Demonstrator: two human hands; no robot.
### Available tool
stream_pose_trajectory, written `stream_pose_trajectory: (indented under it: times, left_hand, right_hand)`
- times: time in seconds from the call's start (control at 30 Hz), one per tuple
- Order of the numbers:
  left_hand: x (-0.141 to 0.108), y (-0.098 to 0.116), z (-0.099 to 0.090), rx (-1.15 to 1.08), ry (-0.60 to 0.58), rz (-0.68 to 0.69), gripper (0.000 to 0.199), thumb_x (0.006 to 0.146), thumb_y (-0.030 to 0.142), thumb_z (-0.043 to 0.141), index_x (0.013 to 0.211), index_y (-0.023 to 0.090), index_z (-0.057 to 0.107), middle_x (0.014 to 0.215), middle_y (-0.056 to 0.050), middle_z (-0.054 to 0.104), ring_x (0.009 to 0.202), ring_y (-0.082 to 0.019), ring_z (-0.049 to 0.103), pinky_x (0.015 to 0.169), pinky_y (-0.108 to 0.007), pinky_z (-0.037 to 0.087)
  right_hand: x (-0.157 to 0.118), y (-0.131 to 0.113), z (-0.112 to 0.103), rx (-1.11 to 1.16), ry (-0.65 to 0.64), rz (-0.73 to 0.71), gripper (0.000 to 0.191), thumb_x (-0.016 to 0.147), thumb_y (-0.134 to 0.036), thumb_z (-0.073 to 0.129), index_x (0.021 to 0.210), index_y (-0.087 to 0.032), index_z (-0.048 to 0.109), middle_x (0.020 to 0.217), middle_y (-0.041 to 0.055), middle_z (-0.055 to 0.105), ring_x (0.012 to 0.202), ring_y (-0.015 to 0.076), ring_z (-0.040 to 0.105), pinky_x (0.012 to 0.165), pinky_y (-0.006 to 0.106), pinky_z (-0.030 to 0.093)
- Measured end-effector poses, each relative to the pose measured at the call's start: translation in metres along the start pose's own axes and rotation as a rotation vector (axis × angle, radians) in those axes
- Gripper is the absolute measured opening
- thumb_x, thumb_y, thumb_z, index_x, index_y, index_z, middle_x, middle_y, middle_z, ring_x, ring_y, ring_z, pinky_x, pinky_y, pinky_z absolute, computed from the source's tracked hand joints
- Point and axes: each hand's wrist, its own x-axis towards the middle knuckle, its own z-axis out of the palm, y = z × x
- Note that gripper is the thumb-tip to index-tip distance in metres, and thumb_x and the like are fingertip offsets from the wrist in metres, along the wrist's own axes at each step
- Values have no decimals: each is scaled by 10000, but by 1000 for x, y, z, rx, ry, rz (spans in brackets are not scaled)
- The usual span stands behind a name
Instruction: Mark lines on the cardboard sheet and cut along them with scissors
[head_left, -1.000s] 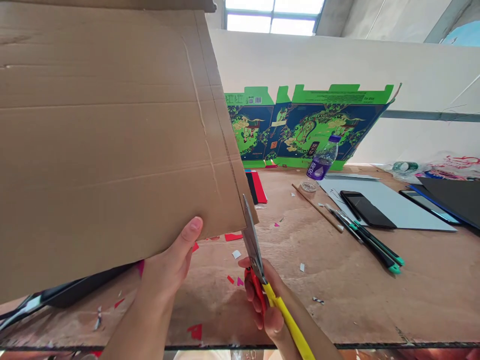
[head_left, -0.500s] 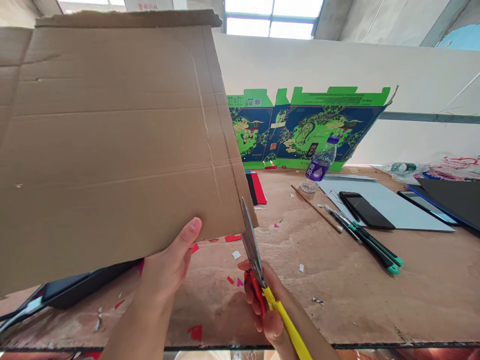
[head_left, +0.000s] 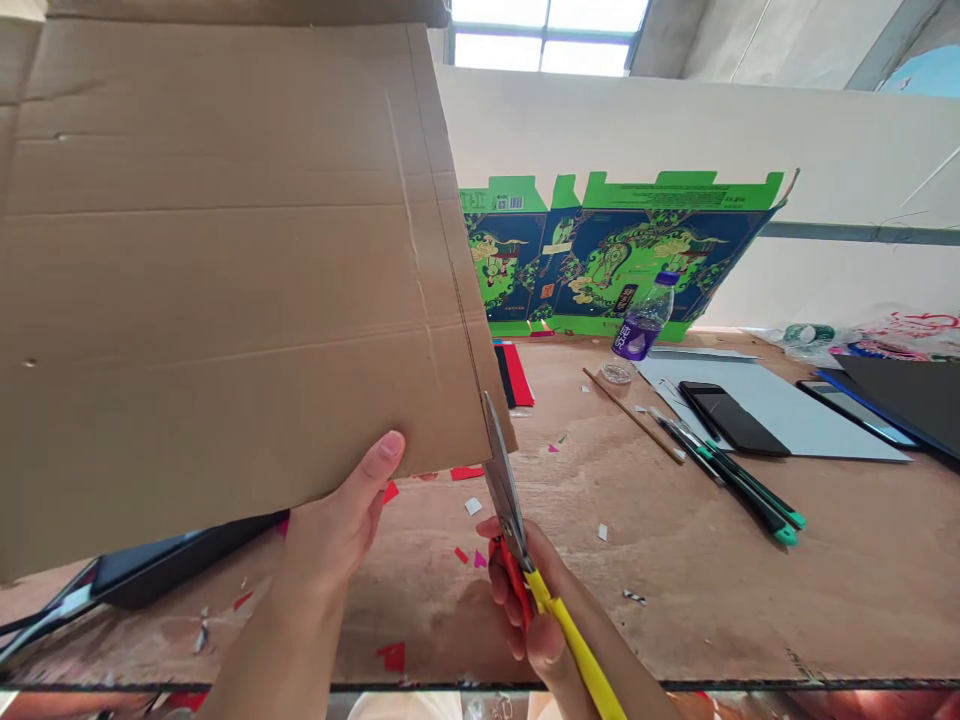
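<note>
A large brown cardboard sheet [head_left: 225,270] fills the left of the head view, held up and tilted above the table. My left hand [head_left: 337,540] is closed on its lower edge, thumb on the near face and the other fingers hidden behind. In my right hand [head_left: 536,610] are scissors [head_left: 514,510] with one red and one yellow handle. Their blades reach over the sheet's lower right corner, beside a dark line drawn parallel to the right edge. A narrow strip of cardboard lies right of the blades, still joined above them.
A flattened green and blue printed box [head_left: 630,255] leans at the back, with a purple-labelled bottle [head_left: 645,320] before it. To the right lie a phone [head_left: 731,418], green-ended cutters [head_left: 750,490], a wooden stick [head_left: 634,415] and a white board [head_left: 817,420]. Paper scraps dot the wooden table [head_left: 675,600].
The upper part of the cardboard sheet has come slightly nearer and shifted a little left. Both hands and the scissors stay almost where they were.
</note>
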Motion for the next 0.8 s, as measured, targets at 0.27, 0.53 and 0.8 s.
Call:
stream_pose_trajectory:
  times: [0.27,0.53,0.8]
  left_hand:
    - [-1,-1,-2,33,-8,12,717,623,274,851,1271,379,563,1331,40,586,1184,-184,576,1050,-299,453]
    - [-1,-1,-2,0,7,-34,798,607,266,861,1320,379,520,1254,16,642,1126,-196,619,1054,-333,453]
    - [-2,1,2,0,-27,-19,776,620,244,849,1317,353,525,1285,-8,620,1150,-201,598,971,-292,513]
  right_hand:
    - [1,10,-5,-37,18,-29,1001,389,-886,654,1127,-214,589,658,-42,492,452,50,289,377,177,295]
    - [5,15,-5,-30,49,-14,1088,290,-945,584,1094,-212,598,613,-52,480,412,52,286,348,184,266]
    - [-2,-5,4,-66,61,30,814,574,-857,596,1092,-229,590,629,-49,447,441,60,299,390,185,293]
